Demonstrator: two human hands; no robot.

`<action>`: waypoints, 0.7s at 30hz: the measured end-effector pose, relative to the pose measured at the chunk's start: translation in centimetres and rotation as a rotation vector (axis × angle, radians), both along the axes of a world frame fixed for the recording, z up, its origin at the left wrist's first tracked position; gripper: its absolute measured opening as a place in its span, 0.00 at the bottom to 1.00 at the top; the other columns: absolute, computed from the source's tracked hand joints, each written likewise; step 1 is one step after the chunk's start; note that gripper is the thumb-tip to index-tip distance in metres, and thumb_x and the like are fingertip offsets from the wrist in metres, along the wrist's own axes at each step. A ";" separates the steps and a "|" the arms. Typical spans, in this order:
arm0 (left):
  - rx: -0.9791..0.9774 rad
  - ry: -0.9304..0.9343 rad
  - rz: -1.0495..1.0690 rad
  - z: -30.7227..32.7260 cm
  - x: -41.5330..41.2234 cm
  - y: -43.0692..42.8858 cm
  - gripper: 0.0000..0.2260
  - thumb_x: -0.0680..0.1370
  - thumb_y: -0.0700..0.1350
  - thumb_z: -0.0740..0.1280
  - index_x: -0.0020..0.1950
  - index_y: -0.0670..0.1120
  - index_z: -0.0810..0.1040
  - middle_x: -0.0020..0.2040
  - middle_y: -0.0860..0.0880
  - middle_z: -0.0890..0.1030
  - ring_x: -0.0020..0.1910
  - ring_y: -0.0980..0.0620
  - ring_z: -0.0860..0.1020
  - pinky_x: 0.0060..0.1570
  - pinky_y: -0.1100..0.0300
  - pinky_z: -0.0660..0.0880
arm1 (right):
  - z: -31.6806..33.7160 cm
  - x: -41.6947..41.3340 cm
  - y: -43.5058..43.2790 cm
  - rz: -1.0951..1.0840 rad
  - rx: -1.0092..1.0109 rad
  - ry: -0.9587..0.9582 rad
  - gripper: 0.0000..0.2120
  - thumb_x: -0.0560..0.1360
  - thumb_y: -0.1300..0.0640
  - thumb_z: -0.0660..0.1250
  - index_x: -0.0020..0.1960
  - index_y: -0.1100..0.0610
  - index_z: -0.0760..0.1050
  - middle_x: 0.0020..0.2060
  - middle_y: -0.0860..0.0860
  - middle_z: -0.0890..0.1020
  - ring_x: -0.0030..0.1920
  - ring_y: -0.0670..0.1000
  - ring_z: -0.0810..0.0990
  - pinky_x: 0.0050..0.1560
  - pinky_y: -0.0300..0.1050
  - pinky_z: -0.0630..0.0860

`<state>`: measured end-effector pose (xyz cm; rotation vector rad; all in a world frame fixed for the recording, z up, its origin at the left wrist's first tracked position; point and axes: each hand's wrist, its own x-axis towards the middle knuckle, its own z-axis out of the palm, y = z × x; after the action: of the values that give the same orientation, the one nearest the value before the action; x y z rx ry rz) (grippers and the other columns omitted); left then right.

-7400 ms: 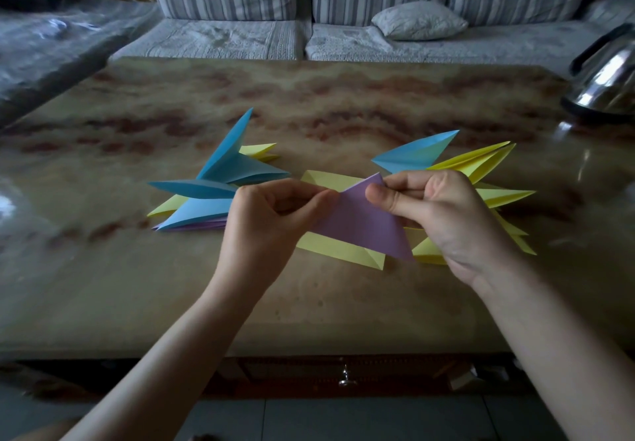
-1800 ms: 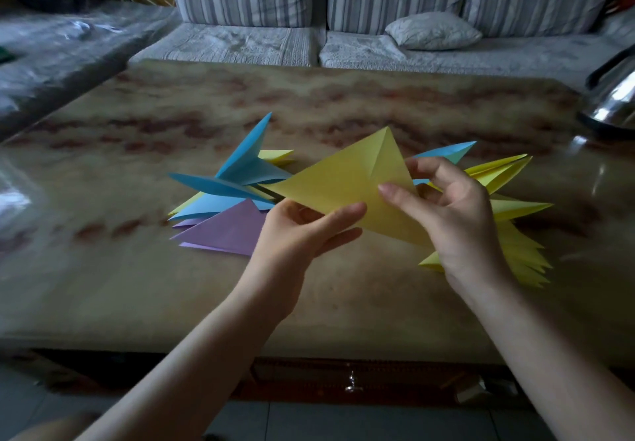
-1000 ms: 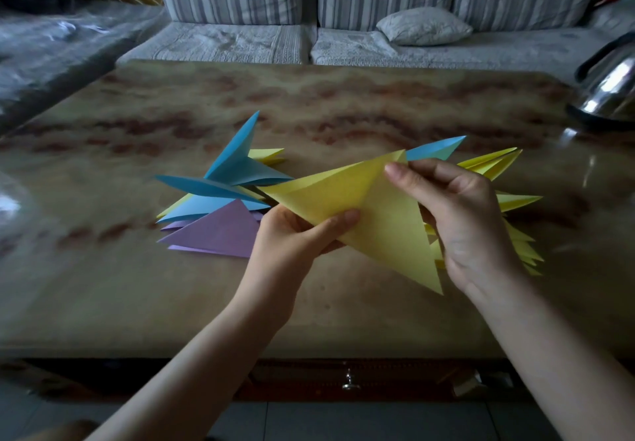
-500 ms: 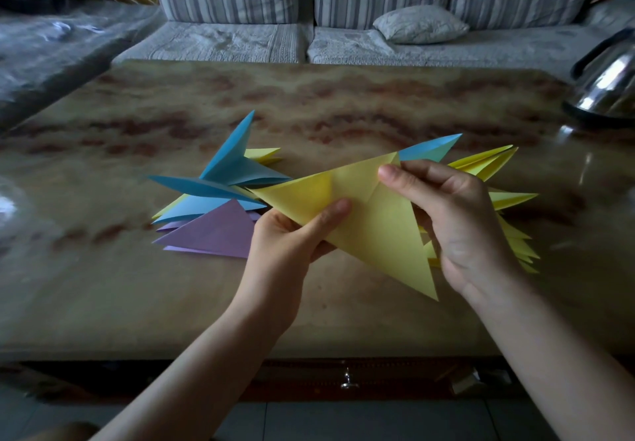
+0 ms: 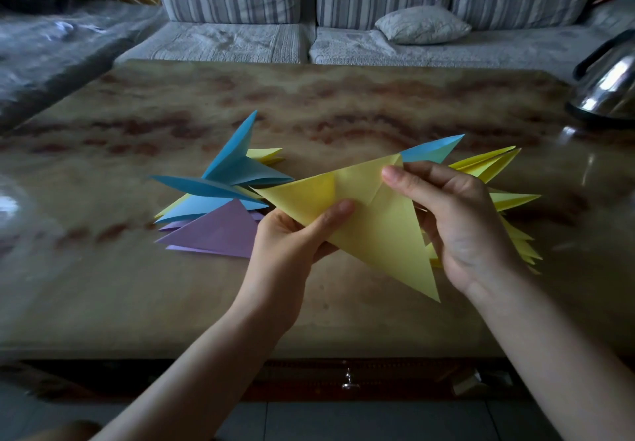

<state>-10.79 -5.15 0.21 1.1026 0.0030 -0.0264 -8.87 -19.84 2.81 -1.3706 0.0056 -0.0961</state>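
At frame centre, above the table, the left hand [image 5: 292, 237] and right hand [image 5: 464, 220] pinch a folded yellow paper triangle [image 5: 378, 231], mid-fold. Next likely needs the upper flap creased flat.

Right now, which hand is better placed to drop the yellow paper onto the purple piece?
Left, probably. The left hand pinches the yellow paper and sits right beside the purple piece; the right hand grips its far side, farther from it.
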 end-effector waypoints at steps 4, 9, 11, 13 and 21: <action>0.011 0.009 -0.011 0.0 0.1 0.0 0.10 0.67 0.42 0.70 0.46 0.43 0.81 0.44 0.46 0.85 0.45 0.51 0.83 0.45 0.59 0.80 | -0.1 0.1 0.0 -0.003 0.006 -0.005 0.06 0.63 0.58 0.73 0.39 0.57 0.82 0.33 0.51 0.85 0.34 0.48 0.82 0.39 0.39 0.79; 0.132 0.052 -0.032 -0.1 -0.1 0.0 0.12 0.65 0.41 0.72 0.48 0.41 0.81 0.42 0.46 0.86 0.42 0.51 0.84 0.39 0.63 0.79 | -0.1 0.5 -0.3 -0.037 0.009 -0.010 0.04 0.64 0.58 0.73 0.38 0.56 0.83 0.34 0.51 0.85 0.34 0.48 0.82 0.40 0.41 0.79; 0.160 0.065 -0.021 -0.1 -0.1 -0.1 0.12 0.65 0.40 0.73 0.47 0.40 0.81 0.40 0.46 0.85 0.40 0.52 0.84 0.38 0.64 0.79 | -0.2 0.7 -0.4 -0.044 -0.010 -0.010 0.01 0.66 0.59 0.73 0.37 0.56 0.83 0.34 0.51 0.85 0.35 0.49 0.82 0.40 0.42 0.78; 0.171 0.060 -0.007 -0.1 -0.1 -0.1 0.10 0.66 0.39 0.73 0.46 0.40 0.81 0.39 0.46 0.85 0.39 0.52 0.84 0.37 0.64 0.79 | -0.3 0.7 -0.4 -0.048 -0.025 -0.008 0.01 0.67 0.59 0.73 0.37 0.56 0.83 0.34 0.52 0.85 0.35 0.49 0.82 0.41 0.44 0.78; 0.163 0.060 -0.020 0.1 -0.2 -0.1 0.07 0.68 0.36 0.72 0.45 0.40 0.82 0.39 0.46 0.85 0.39 0.53 0.84 0.37 0.65 0.79 | -0.2 0.7 -0.6 -0.046 -0.065 -0.006 0.04 0.69 0.58 0.73 0.36 0.53 0.83 0.33 0.50 0.84 0.34 0.50 0.81 0.41 0.44 0.75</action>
<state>-10.97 -5.24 0.36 1.2643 0.0488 -0.0779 -8.13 -20.48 2.63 -1.4351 0.0290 -0.1402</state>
